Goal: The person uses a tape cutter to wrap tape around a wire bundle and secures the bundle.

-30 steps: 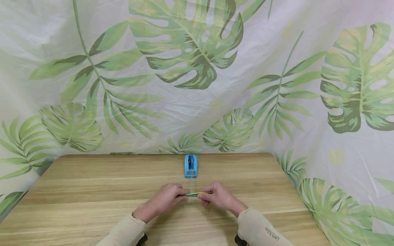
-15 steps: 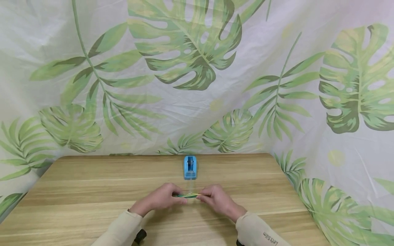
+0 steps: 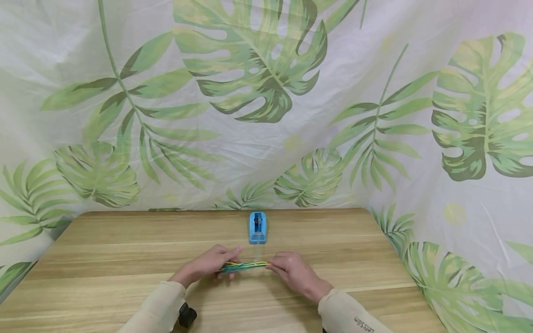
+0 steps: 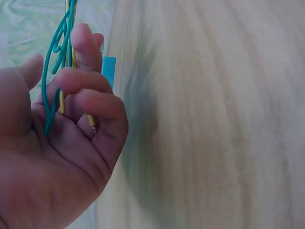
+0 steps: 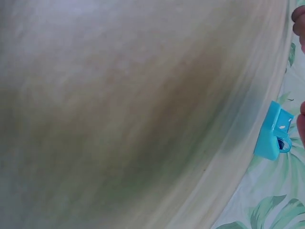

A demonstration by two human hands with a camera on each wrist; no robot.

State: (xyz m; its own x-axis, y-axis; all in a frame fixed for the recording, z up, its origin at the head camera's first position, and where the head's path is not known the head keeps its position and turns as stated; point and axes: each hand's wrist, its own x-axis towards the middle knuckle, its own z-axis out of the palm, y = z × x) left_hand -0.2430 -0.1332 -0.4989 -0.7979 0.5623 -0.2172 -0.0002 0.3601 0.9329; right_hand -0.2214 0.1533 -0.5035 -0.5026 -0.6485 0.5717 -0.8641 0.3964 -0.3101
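Note:
Between the two hands stretches a bundle of thin green and yellow wires (image 3: 250, 265), held just over the table. My left hand (image 3: 212, 261) has its thumb raised off the bundle, and its fingers curl loosely round the wires. In the left wrist view, the ends of the green wires (image 4: 45, 86) lie against the palm. With thumb and fingers, my right hand (image 3: 293, 273) pinches the other end; that end is hidden inside the grip. A clear strip of tape (image 3: 257, 252) runs from the blue tape dispenser (image 3: 252, 229) toward the middle of the bundle.
The wooden table (image 3: 125, 249) ends at a leaf-printed cloth (image 3: 250, 152) at the back and sides. The tape dispenser stands near the back edge. A black device (image 3: 187, 315) is on the left wrist.
My left hand has moved left along the wires and its thumb has lifted, so more of the bundle shows. My right hand keeps its pinch, nearly in place.

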